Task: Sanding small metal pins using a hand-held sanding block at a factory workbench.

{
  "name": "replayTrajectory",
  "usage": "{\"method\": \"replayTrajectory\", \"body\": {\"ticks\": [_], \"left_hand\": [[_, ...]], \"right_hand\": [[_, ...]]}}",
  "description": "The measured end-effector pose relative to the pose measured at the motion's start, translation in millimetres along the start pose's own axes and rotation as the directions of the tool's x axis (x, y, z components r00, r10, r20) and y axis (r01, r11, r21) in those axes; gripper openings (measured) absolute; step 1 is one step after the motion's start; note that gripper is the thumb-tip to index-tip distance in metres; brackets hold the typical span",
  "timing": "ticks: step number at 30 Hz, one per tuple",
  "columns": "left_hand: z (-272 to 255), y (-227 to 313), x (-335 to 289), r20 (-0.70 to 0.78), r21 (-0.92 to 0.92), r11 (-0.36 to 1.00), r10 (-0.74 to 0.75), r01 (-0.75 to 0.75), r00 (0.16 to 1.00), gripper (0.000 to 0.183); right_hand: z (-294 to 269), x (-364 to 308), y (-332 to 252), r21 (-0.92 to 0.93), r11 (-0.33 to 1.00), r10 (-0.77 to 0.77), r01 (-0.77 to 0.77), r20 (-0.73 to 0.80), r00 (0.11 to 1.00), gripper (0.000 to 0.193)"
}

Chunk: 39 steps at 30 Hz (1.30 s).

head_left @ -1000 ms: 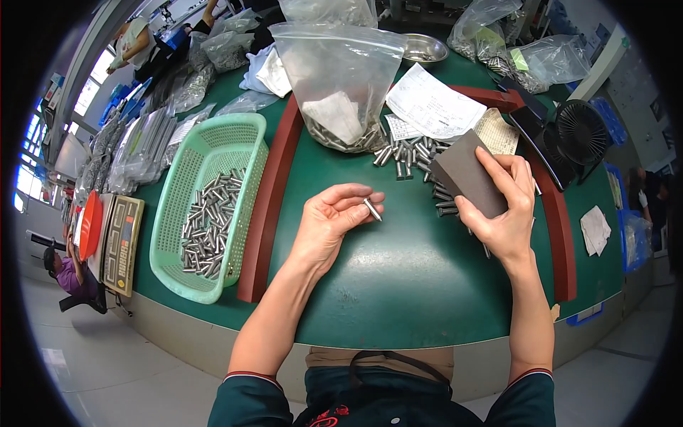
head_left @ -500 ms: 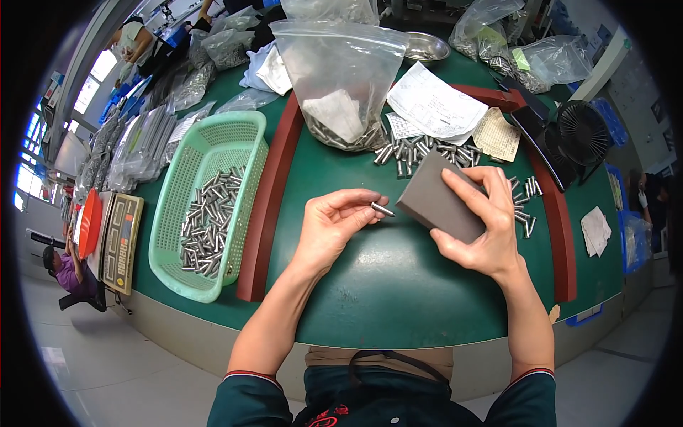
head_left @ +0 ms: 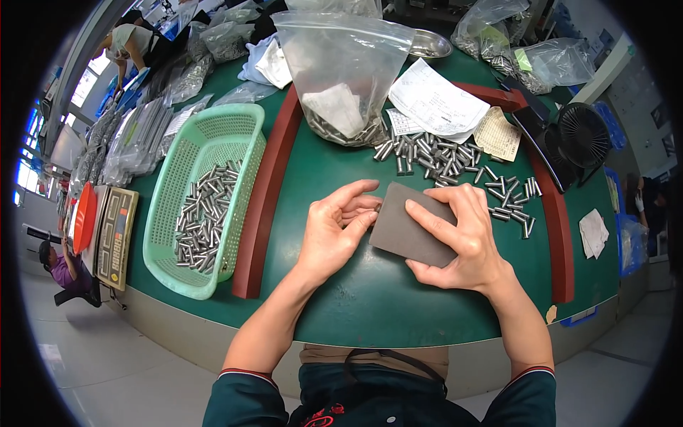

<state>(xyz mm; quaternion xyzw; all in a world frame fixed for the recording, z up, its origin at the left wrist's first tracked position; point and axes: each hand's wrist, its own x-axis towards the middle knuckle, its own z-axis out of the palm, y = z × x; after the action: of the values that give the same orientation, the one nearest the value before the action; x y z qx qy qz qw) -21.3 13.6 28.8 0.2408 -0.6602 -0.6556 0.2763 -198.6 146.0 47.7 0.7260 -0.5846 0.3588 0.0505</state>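
My right hand point(head_left: 462, 238) grips a flat grey-brown rectangular block point(head_left: 414, 222), fingers spread over its upper face and thumb along its lower edge. At the block's left edge is my left hand point(head_left: 336, 228), its thumb and fingertips pinched together. The small metal pin seen there a moment ago is now hidden by the fingers and the block. Beyond the hands, many loose shiny metal pins point(head_left: 441, 160) lie in a heap, with more to the right of the block. A green perforated basket point(head_left: 158, 213) on the left holds a pile of similar pins point(head_left: 208, 217).
Dark red rails point(head_left: 265, 206) frame the green table point(head_left: 356, 306). A clear bag of pins point(head_left: 334, 85), papers point(head_left: 434, 103), a metal bowl point(head_left: 430, 44) and a black fan point(head_left: 583, 135) stand around. Left are wrapped parts point(head_left: 135, 142) and a scale point(head_left: 117, 238). People work in the background.
The block has moved left, with my right hand, up to my left fingertips. The pin that stuck out of my left hand is now covered. The person at far left has leaned over.
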Motion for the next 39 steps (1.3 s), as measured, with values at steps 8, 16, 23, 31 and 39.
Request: {"method": "replayTrajectory", "body": {"ticks": [8,16,23,31,39], "left_hand": [[0.4,1.8,-0.5,-0.038,0.029,0.999,0.035,-0.034,0.999,0.035],[-1.5,-1.6,-1.4,-0.009,-0.041,0.999,0.028,-0.029,1.0,0.036],[-0.9,-4.6,-0.2,0.003,-0.034,0.999,0.032,-0.032,0.999,0.037],[1.0,-1.0,-0.1,-0.033,-0.084,0.992,0.091,-0.093,0.995,0.04],[2.0,-4.3,-1.6,-0.053,-0.061,0.99,0.126,-0.129,0.991,0.04]], "right_hand": [[-5.3,4.4,0.4,-0.111,0.992,0.064,-0.067,-0.032,0.997,0.068],[-10.5,1.7,13.5,-0.217,0.963,0.126,-0.16,-0.16,0.979,0.07],[-14.9,-1.6,19.7,-0.138,0.964,0.188,-0.226,-0.245,0.951,0.07],[-3.7,2.4,1.8,-0.092,0.989,0.11,-0.118,-0.086,0.99,0.07],[-1.0,-1.9,-7.7,-0.055,0.998,-0.008,0.005,-0.044,0.999,0.07]]}}
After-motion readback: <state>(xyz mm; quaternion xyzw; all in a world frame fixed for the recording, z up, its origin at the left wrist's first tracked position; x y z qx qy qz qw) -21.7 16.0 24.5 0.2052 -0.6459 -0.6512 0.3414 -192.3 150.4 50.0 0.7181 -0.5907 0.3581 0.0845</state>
